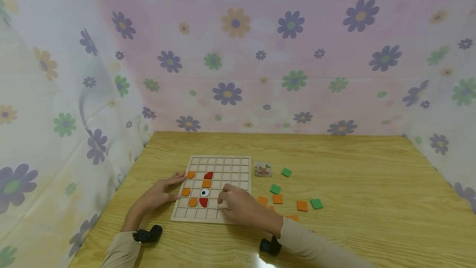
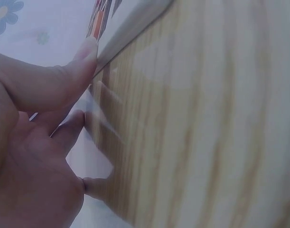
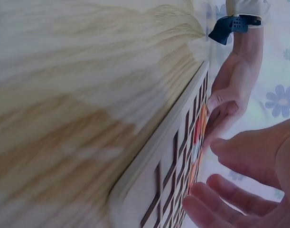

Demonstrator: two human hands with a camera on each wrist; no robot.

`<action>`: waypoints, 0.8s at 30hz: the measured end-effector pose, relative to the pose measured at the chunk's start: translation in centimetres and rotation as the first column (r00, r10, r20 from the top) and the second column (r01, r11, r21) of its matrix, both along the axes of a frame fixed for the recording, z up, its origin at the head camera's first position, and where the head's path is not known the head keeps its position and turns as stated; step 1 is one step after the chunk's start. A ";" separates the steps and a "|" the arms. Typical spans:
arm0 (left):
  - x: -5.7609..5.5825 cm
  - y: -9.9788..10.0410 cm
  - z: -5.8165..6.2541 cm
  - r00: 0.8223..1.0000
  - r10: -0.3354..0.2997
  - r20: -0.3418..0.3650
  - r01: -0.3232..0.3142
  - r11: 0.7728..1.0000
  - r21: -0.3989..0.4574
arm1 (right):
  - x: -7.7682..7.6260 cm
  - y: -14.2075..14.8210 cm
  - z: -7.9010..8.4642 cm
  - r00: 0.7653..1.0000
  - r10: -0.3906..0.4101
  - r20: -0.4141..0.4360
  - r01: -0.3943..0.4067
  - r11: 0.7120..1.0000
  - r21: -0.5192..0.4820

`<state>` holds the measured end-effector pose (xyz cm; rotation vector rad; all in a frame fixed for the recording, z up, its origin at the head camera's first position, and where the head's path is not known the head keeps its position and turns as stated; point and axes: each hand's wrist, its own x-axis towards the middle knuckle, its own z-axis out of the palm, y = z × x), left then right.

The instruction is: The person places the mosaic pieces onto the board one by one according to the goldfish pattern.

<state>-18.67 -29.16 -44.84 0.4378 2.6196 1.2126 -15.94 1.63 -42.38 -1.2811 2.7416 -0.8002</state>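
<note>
A pale wooden grid board lies on the table. Several tiles sit in its left half: rounded orange tiles, red curved tiles, an orange square tile and a white eye tile. My left hand rests at the board's left edge, fingers extended and thumb against the side. Over the lower middle of the board is my right hand, fingers bent loosely. In the right wrist view its thumb and fingers stand apart, with no tile visible between them.
A small patterned card lies right of the board. Loose green tiles and orange tiles are scattered beside it, some partly behind the right forearm. Flowered cloth hangs around the table.
</note>
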 end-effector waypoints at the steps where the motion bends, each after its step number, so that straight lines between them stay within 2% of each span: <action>1: 0.0 0.0 0.0 1.000 0.002 0.003 -0.002 1.000 0.002 | 0.1 0.5 0.0 1.000 0.004 -0.007 -0.004 1.000 0.007; 5: 0.1 -0.1 0.1 1.000 0.001 0.014 -0.001 1.000 0.008 | 0.2 2.6 0.2 0.999 0.039 -0.023 -0.038 0.999 0.021; 11: 0.1 -0.1 0.1 1.000 0.002 0.007 -0.002 1.000 -0.006 | 0.4 5.7 0.5 0.995 0.095 0.009 -0.095 0.995 0.024; 15: 0.0 -0.2 -0.1 1.000 0.006 0.010 -0.006 1.000 -0.016 | 0.6 7.8 0.7 0.997 0.075 0.031 -0.075 0.997 0.016; 20: 0.0 -0.2 -0.2 1.000 0.007 0.012 -0.007 1.000 -0.015 | 0.7 10.1 0.5 0.999 0.049 -0.024 -0.048 0.999 0.010; 24: -0.1 -0.1 -0.2 1.000 0.011 0.014 -0.011 1.000 -0.015 | 0.6 11.8 0.2 0.999 0.026 -0.034 -0.026 1.000 0.001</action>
